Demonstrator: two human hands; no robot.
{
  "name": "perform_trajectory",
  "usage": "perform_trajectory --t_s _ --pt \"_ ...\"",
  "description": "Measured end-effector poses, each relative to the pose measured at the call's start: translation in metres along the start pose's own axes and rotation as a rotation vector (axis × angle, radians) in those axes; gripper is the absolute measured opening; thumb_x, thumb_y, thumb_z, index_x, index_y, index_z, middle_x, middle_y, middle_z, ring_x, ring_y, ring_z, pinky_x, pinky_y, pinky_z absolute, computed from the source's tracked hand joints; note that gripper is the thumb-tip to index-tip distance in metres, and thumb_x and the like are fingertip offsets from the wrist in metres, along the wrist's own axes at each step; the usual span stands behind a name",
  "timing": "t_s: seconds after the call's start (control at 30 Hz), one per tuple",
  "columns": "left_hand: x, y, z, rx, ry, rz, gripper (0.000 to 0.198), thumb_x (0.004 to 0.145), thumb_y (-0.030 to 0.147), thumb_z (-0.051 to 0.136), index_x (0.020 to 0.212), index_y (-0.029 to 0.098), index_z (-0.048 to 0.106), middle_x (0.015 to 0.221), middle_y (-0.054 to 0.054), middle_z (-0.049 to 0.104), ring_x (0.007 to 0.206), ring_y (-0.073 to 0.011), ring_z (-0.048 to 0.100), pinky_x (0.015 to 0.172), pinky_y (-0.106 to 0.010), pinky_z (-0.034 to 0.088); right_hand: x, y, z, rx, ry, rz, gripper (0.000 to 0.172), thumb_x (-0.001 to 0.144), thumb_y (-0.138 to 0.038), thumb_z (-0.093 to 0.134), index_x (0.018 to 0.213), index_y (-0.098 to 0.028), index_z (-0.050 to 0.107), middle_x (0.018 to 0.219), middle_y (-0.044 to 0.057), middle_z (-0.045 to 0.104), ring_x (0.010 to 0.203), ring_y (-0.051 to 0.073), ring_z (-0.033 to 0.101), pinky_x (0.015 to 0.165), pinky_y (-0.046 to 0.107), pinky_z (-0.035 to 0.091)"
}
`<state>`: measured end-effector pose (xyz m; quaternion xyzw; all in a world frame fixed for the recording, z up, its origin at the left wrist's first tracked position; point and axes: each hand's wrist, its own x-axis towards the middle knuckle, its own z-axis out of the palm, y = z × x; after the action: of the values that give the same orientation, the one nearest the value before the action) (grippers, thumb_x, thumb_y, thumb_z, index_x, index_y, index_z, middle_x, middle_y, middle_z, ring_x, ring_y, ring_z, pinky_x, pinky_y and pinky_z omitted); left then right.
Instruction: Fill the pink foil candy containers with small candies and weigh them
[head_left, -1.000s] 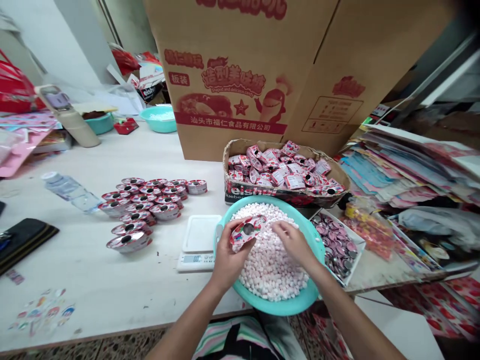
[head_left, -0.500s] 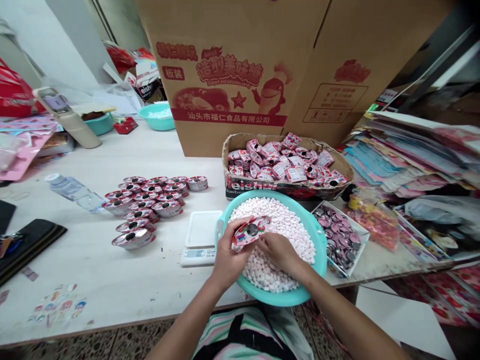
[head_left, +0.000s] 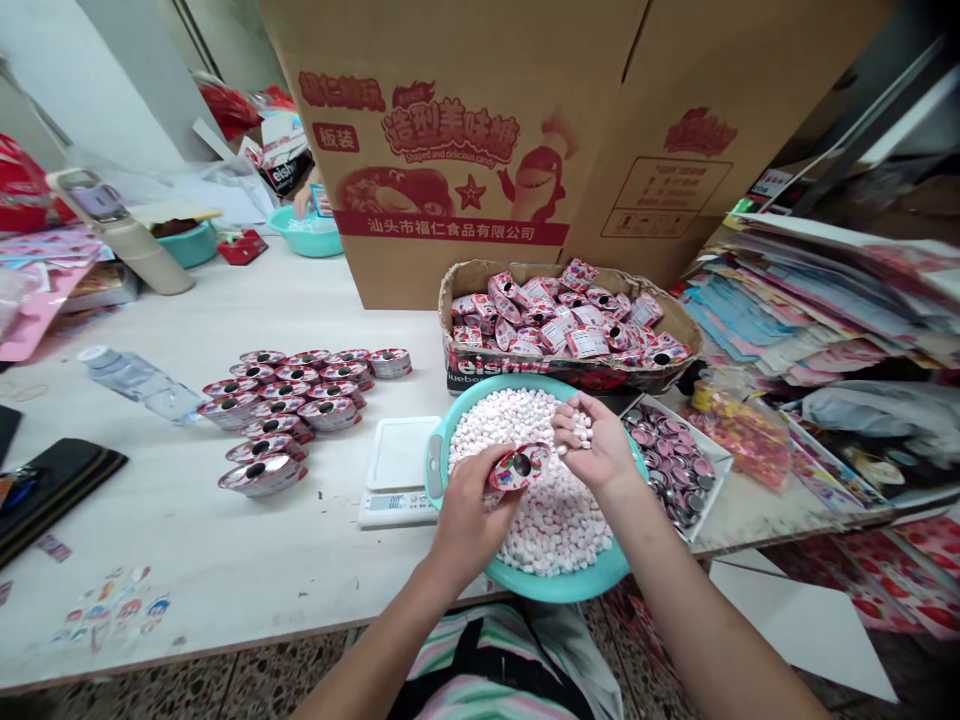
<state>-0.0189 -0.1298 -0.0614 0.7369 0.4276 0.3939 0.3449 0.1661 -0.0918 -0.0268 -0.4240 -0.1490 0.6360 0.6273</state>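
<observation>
My left hand (head_left: 474,508) grips a small red-and-pink printed candy box (head_left: 519,467) whose top has a round dark hole. My right hand (head_left: 598,442), cupped palm up, holds several small white candies (head_left: 576,428) just right of that box. Both hands are over a turquoise basin (head_left: 437,468) filled with white and pale pink candies (head_left: 551,545). Left of the basin stands a white digital scale (head_left: 405,455) with nothing on its plate. Rows of similar candy boxes (head_left: 330,412) stand on the table further left.
Behind the basin, a cut-down carton (head_left: 450,365) holds many candy boxes. To the right is a tray of pink and silver round caps (head_left: 671,462). A large cardboard box (head_left: 465,270) rises at the back. A water bottle (head_left: 142,385) lies left. Another person's hand (head_left: 304,198) shows at a far basin.
My right hand has come up out of the candies, moved right and turned palm up with candies in it. The box in my left hand has shifted slightly right. Another person's hand has appeared behind.
</observation>
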Motion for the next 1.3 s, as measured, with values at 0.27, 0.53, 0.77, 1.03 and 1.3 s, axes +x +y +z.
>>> perform_trajectory --t_s 0.27,0.53,0.77,1.03,1.3 --pt "0.001 0.0 0.006 0.134 0.007 0.069 0.044 0.078 0.015 0.063 0.12 0.023 0.053 0.118 -0.005 0.064 0.107 -0.0232 0.057 0.094 -0.039 0.042 -0.01 0.011 0.028 0.157 0.008 0.007 0.022 0.076 -0.027 0.058 0.062 -0.019 0.044 0.051 -0.007 0.038 0.038 0.004 0.029 0.03 0.013 0.018" --pt "-0.002 0.003 0.008 0.127 0.011 -0.017 0.044 0.078 0.019 0.064 0.121 0.026 0.053 0.115 -0.003 0.065 0.102 -0.023 0.058 0.09 -0.037 0.043 -0.012 0.027 0.035 0.059 0.08 -0.119 0.027 0.071 -0.035 0.066 0.06 -0.019 0.047 0.053 -0.005 0.05 0.044 0.006 0.044 0.04 0.018 0.038" --pt "-0.002 0.003 0.007 0.083 0.008 -0.092 0.042 0.078 0.021 0.063 0.118 0.026 0.055 0.11 -0.002 0.067 0.098 -0.0222 0.06 0.086 -0.035 0.044 -0.017 0.032 0.043 -0.138 0.135 -0.203 0.023 0.069 -0.034 0.063 0.058 -0.018 0.05 0.048 -0.005 0.048 0.041 0.007 0.042 0.038 0.019 0.033" --pt "-0.001 0.001 0.008 0.085 0.023 -0.085 0.042 0.079 0.022 0.063 0.119 0.025 0.055 0.112 -0.003 0.066 0.1 -0.0231 0.059 0.088 -0.036 0.043 -0.019 0.032 0.052 -0.097 0.13 -0.172 0.023 0.072 -0.033 0.06 0.057 -0.018 0.049 0.045 -0.005 0.046 0.039 0.006 0.043 0.037 0.018 0.031" --pt "-0.001 0.002 0.007 0.022 0.037 -0.093 0.043 0.077 0.021 0.064 0.119 0.026 0.055 0.114 -0.002 0.066 0.102 -0.022 0.06 0.089 -0.034 0.043 -0.017 0.035 0.052 -0.146 0.11 -0.177 0.026 0.072 -0.037 0.062 0.058 -0.019 0.049 0.043 -0.004 0.047 0.042 0.011 0.052 0.04 0.021 0.037"
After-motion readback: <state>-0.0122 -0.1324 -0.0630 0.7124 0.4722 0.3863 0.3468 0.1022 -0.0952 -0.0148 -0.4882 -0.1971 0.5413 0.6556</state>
